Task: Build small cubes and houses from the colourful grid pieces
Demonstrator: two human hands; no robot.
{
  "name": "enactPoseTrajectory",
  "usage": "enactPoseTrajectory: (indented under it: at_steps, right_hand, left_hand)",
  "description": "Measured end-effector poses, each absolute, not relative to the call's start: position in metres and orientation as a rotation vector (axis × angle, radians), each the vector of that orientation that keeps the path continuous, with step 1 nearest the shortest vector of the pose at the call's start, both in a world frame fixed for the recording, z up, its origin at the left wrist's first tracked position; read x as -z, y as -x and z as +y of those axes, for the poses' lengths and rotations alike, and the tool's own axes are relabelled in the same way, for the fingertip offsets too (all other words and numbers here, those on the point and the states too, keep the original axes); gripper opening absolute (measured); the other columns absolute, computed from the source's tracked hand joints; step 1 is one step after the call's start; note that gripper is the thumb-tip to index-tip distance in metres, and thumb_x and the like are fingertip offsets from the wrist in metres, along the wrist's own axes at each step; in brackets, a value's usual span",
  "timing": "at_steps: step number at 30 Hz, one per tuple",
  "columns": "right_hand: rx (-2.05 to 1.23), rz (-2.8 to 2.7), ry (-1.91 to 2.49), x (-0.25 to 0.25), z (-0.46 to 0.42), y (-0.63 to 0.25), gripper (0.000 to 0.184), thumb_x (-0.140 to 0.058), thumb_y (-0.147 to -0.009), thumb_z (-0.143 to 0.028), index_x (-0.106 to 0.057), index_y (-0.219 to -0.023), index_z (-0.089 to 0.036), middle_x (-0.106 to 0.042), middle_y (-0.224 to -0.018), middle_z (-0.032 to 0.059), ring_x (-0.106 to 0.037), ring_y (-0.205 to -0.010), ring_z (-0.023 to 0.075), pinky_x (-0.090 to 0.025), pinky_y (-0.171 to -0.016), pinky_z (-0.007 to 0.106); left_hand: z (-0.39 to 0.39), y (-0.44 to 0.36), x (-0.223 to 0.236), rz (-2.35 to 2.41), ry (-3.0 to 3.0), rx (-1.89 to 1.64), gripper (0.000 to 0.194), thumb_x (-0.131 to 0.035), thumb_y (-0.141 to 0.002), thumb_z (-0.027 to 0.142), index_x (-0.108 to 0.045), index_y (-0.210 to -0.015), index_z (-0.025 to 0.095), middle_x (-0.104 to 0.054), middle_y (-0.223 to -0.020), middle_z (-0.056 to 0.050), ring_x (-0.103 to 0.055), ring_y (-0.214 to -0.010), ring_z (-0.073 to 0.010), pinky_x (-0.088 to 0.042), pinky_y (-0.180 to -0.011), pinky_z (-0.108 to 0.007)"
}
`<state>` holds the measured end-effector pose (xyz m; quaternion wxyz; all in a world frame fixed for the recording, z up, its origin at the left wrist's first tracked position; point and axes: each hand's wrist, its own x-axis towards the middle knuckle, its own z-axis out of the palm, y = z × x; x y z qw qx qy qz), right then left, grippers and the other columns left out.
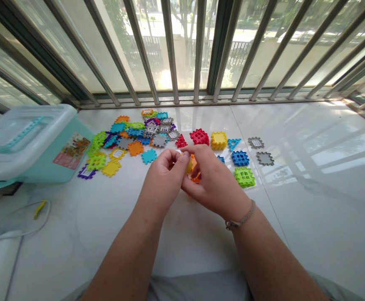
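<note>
My left hand (pixel 163 177) is closed, its thumb and curled fingers pinching a small yellow interlocking building tile (pixel 189 165), mostly hidden by the fingers. From the other side my right hand (pixel 212 177) curls around the same tile, its index finger reaching over the top. Orange tiles (pixel 196 179) show behind and between the fingers, partly covered. Just beyond the hands are a stack of red tiles (pixel 199 136), a few red pieces (pixel 181 141) and a yellow stack (pixel 218 140). To the right lie blue tiles (pixel 240 158) and a lime-green stack (pixel 244 177).
A loose pile of mixed tiles (pixel 135 133) spreads left of the hands. Beside it stands a lidded aqua storage box (pixel 49 150). A blue triangle (pixel 234 144) and grey tiles (pixel 265 158) lie at right. Metal window bars (pixel 173 54) rise behind; a white cable (pixel 48 215) lies left.
</note>
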<state>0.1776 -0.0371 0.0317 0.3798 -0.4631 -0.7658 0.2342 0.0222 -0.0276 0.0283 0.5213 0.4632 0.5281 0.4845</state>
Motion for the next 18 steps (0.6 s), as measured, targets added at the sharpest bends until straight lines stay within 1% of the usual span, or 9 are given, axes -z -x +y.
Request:
enactPoseTrajectory:
  at_steps: [9,18]
  right_hand:
    - [-0.583,-1.951,1.171,-0.0323,-0.0369,-0.1775,0.042,-0.071,-0.097,-0.024,-0.060,-0.138,-0.024,-0.069,-0.140,0.0124,-0.076,-0.104,0.0255,-0.065,-0.075,0.040]
    - [-0.587,-1.948,1.173,-0.0324,-0.0369,-0.1771,0.041,-0.070,-0.098,-0.024,-0.060,-0.137,-0.024,-0.069,-0.139,0.0126,-0.075,-0.102,0.0246,-0.064,-0.075,0.040]
  left_hand:
    - [-0.0287,-0.0224,-0.0289,1.234,-1.088,-1.162,0.040,-0.081,-0.097,0.053,-0.058,-0.084,0.022,-0.054,-0.073,0.004,-0.048,-0.064,-0.0122,-0.039,-0.058,-0.024]
    - [-0.0279,-0.0221,-0.0283,1.234,-1.093,-1.155,0.041,-0.081,-0.096,0.055,-0.058,-0.085,0.023,-0.055,-0.073,0.004,-0.049,-0.065,-0.0128,-0.039,-0.058,-0.024]
